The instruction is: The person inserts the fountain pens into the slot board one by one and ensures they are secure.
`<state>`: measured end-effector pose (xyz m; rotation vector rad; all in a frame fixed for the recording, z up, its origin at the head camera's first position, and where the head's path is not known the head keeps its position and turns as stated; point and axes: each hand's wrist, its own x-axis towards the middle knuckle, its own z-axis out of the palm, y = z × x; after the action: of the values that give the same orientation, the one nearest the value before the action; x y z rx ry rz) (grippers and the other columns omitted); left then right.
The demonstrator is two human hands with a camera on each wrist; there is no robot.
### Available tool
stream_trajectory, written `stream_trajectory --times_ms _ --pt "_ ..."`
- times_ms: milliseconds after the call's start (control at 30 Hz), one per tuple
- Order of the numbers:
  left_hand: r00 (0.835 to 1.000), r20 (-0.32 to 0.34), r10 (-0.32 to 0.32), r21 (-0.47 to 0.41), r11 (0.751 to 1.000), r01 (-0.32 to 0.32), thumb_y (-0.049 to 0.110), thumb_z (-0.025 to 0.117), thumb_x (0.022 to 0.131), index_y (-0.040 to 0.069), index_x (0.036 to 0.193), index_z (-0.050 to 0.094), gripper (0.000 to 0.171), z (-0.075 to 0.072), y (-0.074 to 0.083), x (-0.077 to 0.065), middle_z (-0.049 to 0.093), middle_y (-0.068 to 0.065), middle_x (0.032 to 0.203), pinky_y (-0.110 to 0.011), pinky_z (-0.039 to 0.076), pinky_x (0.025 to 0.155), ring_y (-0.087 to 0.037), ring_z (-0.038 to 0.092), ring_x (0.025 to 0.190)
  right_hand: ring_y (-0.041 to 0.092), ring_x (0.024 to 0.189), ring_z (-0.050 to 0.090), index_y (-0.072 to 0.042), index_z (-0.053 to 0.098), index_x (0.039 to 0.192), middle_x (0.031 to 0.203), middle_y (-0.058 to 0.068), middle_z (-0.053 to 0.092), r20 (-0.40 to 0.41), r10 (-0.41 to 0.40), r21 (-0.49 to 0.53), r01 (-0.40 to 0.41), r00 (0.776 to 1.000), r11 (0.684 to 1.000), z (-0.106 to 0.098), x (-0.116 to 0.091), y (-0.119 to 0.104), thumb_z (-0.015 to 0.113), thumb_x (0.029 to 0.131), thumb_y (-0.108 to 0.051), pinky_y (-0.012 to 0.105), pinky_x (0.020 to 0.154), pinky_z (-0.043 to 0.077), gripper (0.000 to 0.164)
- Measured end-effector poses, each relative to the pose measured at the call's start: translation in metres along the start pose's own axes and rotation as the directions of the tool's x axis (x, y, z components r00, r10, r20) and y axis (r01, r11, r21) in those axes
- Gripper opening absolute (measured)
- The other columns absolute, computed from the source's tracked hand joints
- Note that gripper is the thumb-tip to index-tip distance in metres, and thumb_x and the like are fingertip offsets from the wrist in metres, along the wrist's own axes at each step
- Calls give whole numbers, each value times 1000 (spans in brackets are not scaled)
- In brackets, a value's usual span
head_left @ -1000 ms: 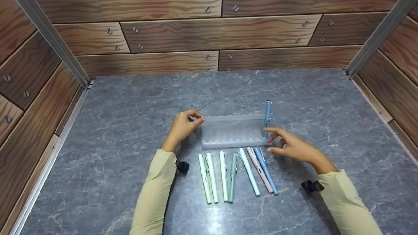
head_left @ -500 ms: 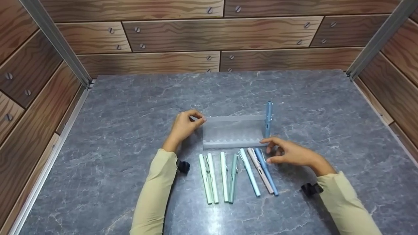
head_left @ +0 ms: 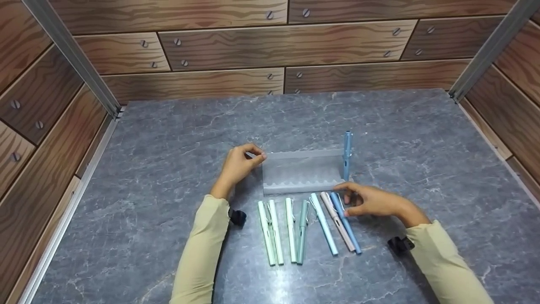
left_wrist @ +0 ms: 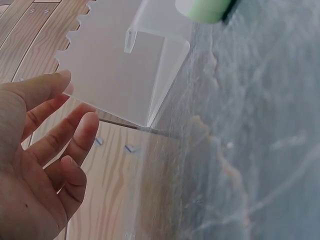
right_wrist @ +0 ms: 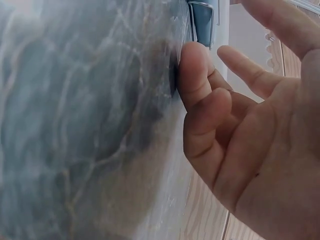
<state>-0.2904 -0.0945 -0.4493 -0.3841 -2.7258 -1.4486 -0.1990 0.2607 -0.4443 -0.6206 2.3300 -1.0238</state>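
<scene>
Pen stand (head_left: 303, 166), clear, sits mid-desk (head_left: 202, 126), and we see our left grip (head_left: 239, 166) pinching its far left corner. Our right grip (head_left: 375, 200) is loosely spread by the near right corner, thumb at the blue pen (head_left: 346, 226); whether they touch, we cannot tell. A lighter blue pen (head_left: 347, 154) stands at the right end; six more pens (head_left: 302, 232) lie left of the blue one.

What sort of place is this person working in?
Probably a purpose-built recording or test booth, rather than an ordinary room: wood-patterned panels surround the marbled grey tabletop on three sides, and metal posts rise at its far corners.
</scene>
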Motion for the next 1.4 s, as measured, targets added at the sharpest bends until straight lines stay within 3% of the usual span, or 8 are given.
stream_trajectory --times_ms 500,1400 --pt "1000 -8 21 -1 1000 -21 24 74 84 12 90 74 13 1 -1 0 73 -5 94 -24 49 62 -17 66 73 12 78 47 -2 37 144 103 13 52 10 -16 -46 17 1000 999 3 -2 2 68 81 -5 19 67 45 71" --pt "999 -11 31 -7 1000 -31 25 74 84 12 89 74 13 0 -3 0 73 -5 93 -22 47 61 -15 64 71 8 73 47 2 39 132 96 8 53 -50 -38 -131 31 998 991 9 -5 2 66 80 -3 20 64 43 59"
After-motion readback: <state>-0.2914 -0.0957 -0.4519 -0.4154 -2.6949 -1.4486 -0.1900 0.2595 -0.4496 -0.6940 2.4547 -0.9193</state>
